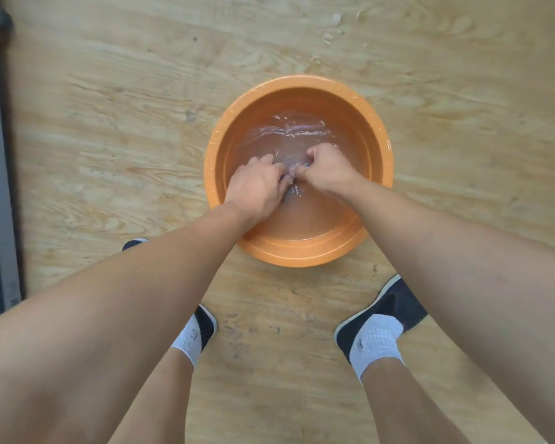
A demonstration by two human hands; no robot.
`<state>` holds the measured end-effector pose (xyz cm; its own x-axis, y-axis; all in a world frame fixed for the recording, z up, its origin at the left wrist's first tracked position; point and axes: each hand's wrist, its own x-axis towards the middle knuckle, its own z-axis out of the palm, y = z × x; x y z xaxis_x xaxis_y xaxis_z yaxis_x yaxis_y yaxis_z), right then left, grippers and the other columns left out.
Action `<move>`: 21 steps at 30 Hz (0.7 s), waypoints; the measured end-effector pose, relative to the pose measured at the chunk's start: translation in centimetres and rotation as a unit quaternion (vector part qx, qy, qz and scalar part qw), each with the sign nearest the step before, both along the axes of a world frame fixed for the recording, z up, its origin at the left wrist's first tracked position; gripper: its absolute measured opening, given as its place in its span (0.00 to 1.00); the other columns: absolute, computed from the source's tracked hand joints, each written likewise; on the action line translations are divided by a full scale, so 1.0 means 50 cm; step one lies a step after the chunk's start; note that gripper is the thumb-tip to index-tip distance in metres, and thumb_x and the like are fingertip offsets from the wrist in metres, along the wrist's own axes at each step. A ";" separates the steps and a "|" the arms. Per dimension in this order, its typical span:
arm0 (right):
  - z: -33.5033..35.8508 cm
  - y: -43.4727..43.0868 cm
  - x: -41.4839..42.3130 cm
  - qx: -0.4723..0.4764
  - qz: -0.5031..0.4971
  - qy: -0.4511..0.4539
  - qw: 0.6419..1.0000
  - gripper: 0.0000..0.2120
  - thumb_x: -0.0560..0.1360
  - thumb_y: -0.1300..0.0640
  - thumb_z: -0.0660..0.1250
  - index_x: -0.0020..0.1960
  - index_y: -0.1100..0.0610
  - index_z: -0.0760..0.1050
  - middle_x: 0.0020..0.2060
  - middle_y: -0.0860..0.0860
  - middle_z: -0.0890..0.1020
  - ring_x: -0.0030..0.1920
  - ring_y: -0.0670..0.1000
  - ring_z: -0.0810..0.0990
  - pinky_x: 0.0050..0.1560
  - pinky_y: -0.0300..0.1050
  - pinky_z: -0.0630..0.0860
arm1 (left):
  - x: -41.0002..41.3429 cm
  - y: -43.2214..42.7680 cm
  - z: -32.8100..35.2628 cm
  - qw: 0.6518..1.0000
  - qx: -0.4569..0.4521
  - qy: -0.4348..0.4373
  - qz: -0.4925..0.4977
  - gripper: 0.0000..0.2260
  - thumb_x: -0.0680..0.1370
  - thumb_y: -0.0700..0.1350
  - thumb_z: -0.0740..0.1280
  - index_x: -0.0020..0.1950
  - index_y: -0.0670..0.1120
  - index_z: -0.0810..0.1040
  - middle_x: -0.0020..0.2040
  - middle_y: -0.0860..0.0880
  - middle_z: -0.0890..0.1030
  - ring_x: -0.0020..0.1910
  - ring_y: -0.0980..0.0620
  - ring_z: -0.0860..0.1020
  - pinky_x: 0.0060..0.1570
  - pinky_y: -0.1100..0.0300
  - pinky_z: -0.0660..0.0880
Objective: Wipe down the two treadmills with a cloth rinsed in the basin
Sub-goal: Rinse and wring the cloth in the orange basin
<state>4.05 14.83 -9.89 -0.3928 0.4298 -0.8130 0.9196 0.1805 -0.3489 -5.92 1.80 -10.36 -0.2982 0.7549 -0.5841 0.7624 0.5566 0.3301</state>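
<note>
Two hands reach into the orange basin [212, 161] on the floor; left hand [257, 184] and right hand [328, 169] each have a curled grip on the submerged cloth [293, 182] between them, apparently rinsing it.

One orange basin [297, 254] and one cloth [293, 186] here. Two hands, left hand [257, 187] and right hand [326, 169]. Also two dark shoes [398, 306] and two white socks [375, 342].
</note>
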 end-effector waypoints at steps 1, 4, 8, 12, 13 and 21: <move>0.001 0.006 -0.001 0.012 -0.021 0.009 1.000 0.17 0.81 0.47 0.69 0.38 0.54 0.69 0.35 0.48 0.72 0.45 0.54 0.72 0.41 0.47 0.62 | -0.004 0.006 0.001 0.999 0.004 -0.025 0.029 0.14 0.85 0.53 0.60 0.46 0.48 0.78 0.51 0.41 0.80 0.54 0.36 0.78 0.50 0.46 0.73; 0.006 0.003 0.003 -0.056 -0.149 0.051 0.986 0.25 0.78 0.35 0.70 0.59 0.56 0.80 0.52 0.48 0.82 0.53 0.51 0.79 0.53 0.45 0.73 | -0.013 0.018 0.008 0.969 -0.007 -0.164 0.186 0.20 0.87 0.51 0.58 0.37 0.48 0.75 0.38 0.48 0.82 0.43 0.43 0.80 0.43 0.55 0.73; 0.002 -0.022 0.021 -0.237 -0.310 0.046 0.920 0.24 0.70 0.42 0.82 0.60 0.55 0.83 0.52 0.54 0.88 0.47 0.51 0.87 0.47 0.48 0.85 | -0.017 0.012 0.010 0.938 0.012 -0.212 0.275 0.18 0.88 0.49 0.58 0.44 0.42 0.78 0.36 0.49 0.81 0.41 0.42 0.80 0.43 0.50 0.74; -0.009 -0.018 0.021 -0.251 -0.349 0.042 0.902 0.18 0.73 0.58 0.81 0.60 0.58 0.82 0.52 0.57 0.88 0.41 0.49 0.85 0.39 0.40 0.82 | -0.009 -0.001 0.014 0.924 0.022 -0.171 0.341 0.20 0.88 0.53 0.60 0.41 0.42 0.73 0.35 0.48 0.76 0.38 0.44 0.73 0.40 0.50 0.65; -0.011 -0.015 0.020 -0.252 -0.366 0.039 0.895 0.18 0.73 0.61 0.80 0.61 0.59 0.80 0.54 0.58 0.87 0.44 0.51 0.86 0.40 0.41 0.84 | -0.009 -0.003 0.015 0.918 0.029 -0.168 0.357 0.21 0.87 0.53 0.61 0.39 0.42 0.72 0.34 0.48 0.74 0.37 0.46 0.72 0.39 0.51 0.64; 0.007 -0.002 0.059 -0.087 -0.328 0.009 0.941 0.05 0.84 0.58 0.66 0.55 0.57 0.80 0.41 0.54 0.84 0.41 0.54 0.87 0.45 0.51 0.87 | -0.010 -0.022 0.019 0.863 0.061 -0.221 0.451 0.19 0.83 0.55 0.70 0.40 0.42 0.78 0.42 0.44 0.86 0.40 0.53 0.79 0.48 0.53 0.76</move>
<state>7.02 14.75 -9.57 -0.1046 0.4454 -0.8892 0.8066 -0.4850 -0.3378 -6.42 0.70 -9.43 -0.5642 0.3966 -0.7241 -0.1773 0.7984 0.5755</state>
